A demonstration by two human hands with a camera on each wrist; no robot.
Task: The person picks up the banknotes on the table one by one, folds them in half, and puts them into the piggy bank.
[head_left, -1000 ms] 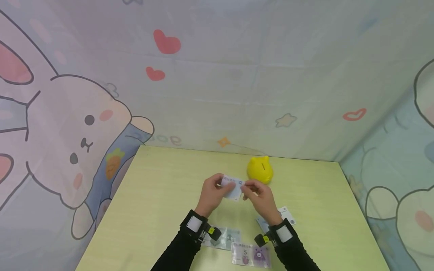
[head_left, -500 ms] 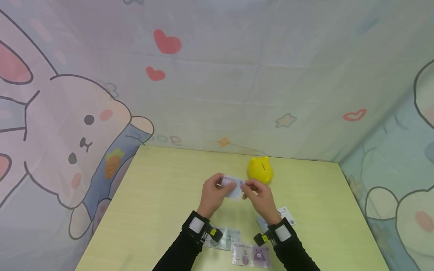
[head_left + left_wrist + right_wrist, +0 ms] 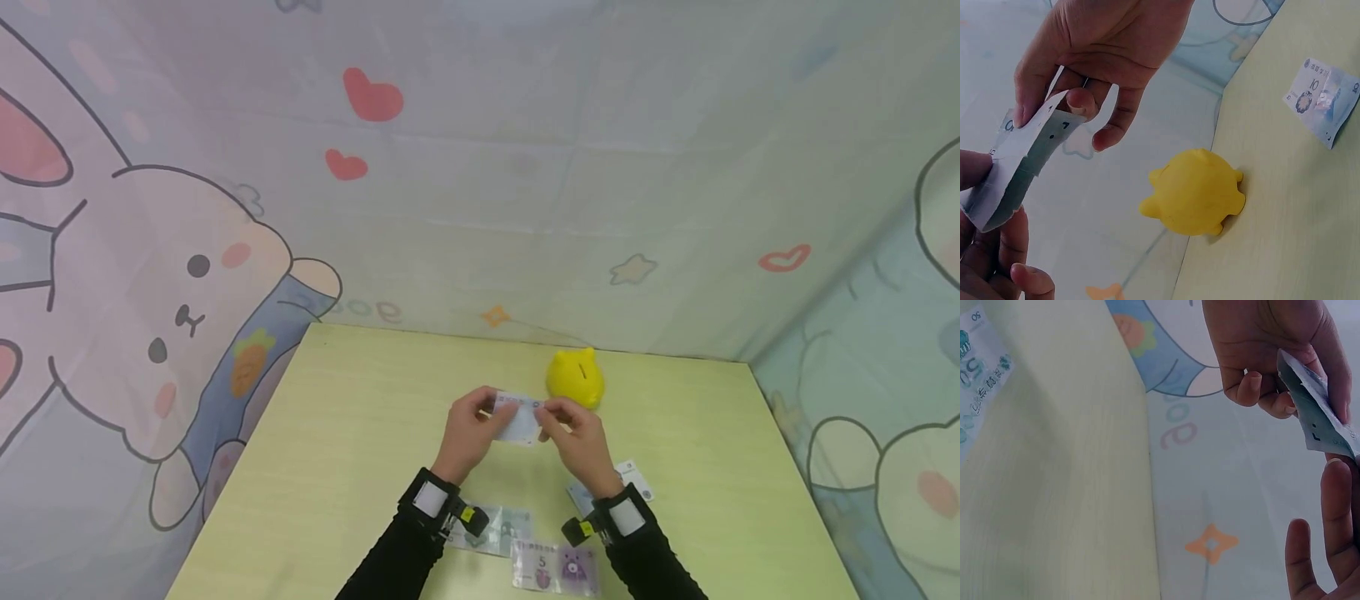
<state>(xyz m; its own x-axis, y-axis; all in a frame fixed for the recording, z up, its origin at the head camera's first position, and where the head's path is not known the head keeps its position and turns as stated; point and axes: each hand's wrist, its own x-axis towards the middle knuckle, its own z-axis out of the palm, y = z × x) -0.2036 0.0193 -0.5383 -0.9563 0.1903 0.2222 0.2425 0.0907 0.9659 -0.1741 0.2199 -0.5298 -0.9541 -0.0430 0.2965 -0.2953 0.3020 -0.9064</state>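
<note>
Folded note [image 3: 522,428] is between the hands, up off the table [image 3: 375,383] — left hand [image 3: 467,433] pinches its left end, thumb on top; right hand [image 3: 579,440] pinches the right end, thumb and fingertips. Yellow piggy bank [image 3: 576,379] sits just beyond right hand. Purple note [image 3: 555,567] lies nearer the person, between the forearms.

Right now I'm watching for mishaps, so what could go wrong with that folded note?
The folded note might tear if the left hand and right hand, both pinching it, pull apart. The yellow piggy bank appears just beyond the right hand in the head view, so a careless reach forward could bump it.
</note>
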